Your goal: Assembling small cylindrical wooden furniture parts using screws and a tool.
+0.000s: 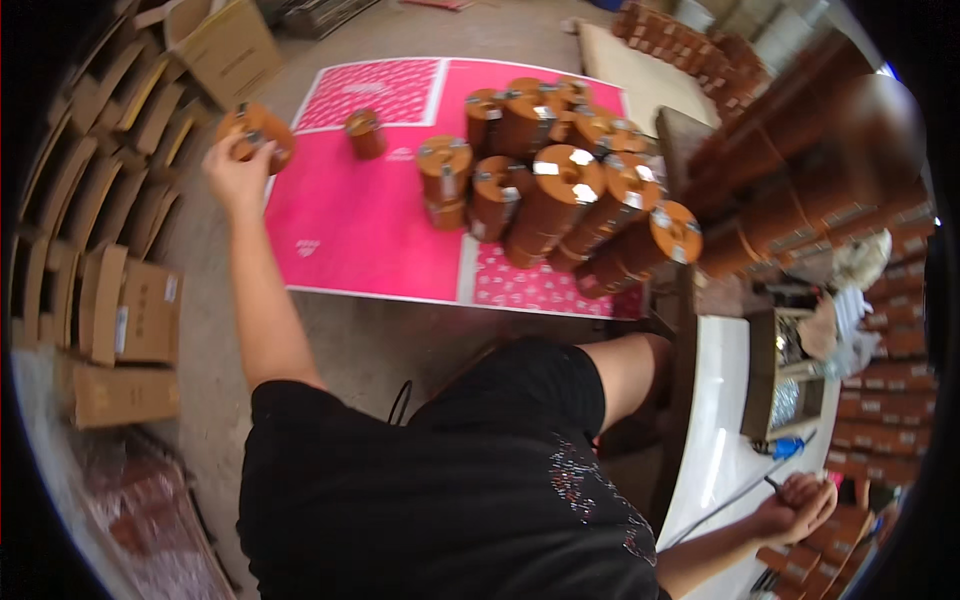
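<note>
My left hand (238, 172) grips an orange-brown cylinder (268, 122) with a metal clip on it, beyond the left edge of the pink-topped table (365, 235). A smaller brown cylinder (366, 135) stands alone on the table nearby. Toward the table's right side, several more brown cylinders (563, 190) are crowded together, some stacked, with shiny metal pieces on their round tops. Far to the right, my right hand (800, 508) is closed above a white surface. A thin dark tip (772, 483) sticks out of it; what it belongs to is hidden.
Cardboard boxes (145, 310) line the left side. On the white bench (712, 400) at right stands a wooden tray (762, 375) with small metal parts, near a blue object (788, 447) and a grey cord (725, 503). Tall stacks of brown cylinders (780, 190) rise at the right.
</note>
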A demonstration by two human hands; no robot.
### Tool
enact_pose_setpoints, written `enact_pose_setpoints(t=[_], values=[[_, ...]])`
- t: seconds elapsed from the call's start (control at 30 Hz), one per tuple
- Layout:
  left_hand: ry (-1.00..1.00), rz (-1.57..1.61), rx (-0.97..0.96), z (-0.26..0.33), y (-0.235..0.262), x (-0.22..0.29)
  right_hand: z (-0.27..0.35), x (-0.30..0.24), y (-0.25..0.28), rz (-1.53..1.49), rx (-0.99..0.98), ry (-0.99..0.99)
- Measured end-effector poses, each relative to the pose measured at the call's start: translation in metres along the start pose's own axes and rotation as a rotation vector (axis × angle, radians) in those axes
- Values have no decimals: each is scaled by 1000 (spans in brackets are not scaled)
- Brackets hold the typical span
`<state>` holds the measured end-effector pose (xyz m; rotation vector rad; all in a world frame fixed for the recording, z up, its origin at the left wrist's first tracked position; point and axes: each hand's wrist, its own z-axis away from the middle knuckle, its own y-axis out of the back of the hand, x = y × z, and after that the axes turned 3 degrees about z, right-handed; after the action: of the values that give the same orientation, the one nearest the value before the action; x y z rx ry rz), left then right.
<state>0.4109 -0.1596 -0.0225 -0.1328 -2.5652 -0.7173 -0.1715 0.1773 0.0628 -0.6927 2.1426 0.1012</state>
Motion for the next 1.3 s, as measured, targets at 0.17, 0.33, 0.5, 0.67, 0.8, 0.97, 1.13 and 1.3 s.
enact_pose_setpoints(t=[0.17, 0.33, 0.5, 0.67, 0.8, 0.97, 1.13, 1.3], values=[[337, 224, -120, 19, -47, -76, -11, 14, -29, 8, -195, -25], [245, 175, -212, 7, -134, -63, -13, 15, -57, 203, -181, 43], [330, -15, -277, 6, -194, -64, -16, 19, -40, 255, -267, 30], [446, -31, -407, 2, -220, -40, -13, 20, -27, 332, -152, -3], [340, -84, -424, 5, -237, -49, -13, 24, -23, 412, -158, -29], [356, -103, -441, 5, -244, -56, -12, 33, -33, 459, -144, -21], [327, -160, -498, -1, -249, -61, -12, 38, -34, 438, -163, -13], [246, -56, -580, -11, -241, -68, -9, 39, -30, 395, -160, -25]])
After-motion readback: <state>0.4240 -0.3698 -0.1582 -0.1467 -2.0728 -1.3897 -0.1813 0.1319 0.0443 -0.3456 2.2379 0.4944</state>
